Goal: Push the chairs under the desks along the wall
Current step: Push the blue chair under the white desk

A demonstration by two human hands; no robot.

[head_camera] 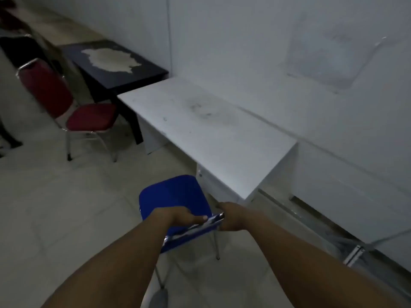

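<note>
A blue chair [175, 196] with a chrome frame stands just in front of the near end of the white desk [200, 125], its seat facing the desk. My left hand [178, 216] grips the top rail of the backrest on the left. My right hand [231, 215] grips the same rail at its right end. A red chair [89, 120] with a chrome frame stands farther back on the left, in front of the black desk [115, 67], pulled out from it. Both desks stand against the white wall.
The black desk's top has a large worn pale patch. A metal rail or bracket [355, 254] lies on the floor at the wall to the right of the white desk. Someone's dark legs [9, 138] show at the far left edge. Pale tiled floor spreads to the left.
</note>
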